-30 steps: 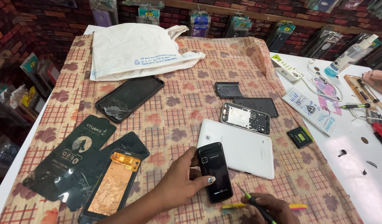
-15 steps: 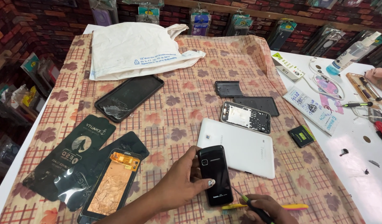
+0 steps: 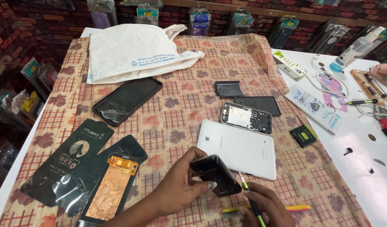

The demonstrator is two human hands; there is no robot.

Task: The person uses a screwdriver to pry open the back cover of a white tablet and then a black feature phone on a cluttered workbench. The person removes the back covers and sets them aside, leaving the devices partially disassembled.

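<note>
Black handset tilted off the cloth, tool tip at its edge

Checked fabric (image 3: 168, 113) covers the bench; on the near left a loose display assembly (image 3: 111, 189) with exposed copper foil lies on dark film sleeves (image 3: 67, 159), just beside the forearm, where an elbow shift could drag or crease it. Left hand (image 3: 176, 189) has its fingers curled closed around the small black phone (image 3: 216, 175), holding it tilted above the cloth, near centre. Grip is on one end only, so the body could twist or slip under side load. Right hand (image 3: 265, 208) closes around a green-tipped tool (image 3: 249, 195), tip at the phone's right edge; excess force could gouge the casing or skid toward the left fingertips. White tablet (image 3: 244, 147) lies just beyond, back up, within reach of a slipped tip.
</note>
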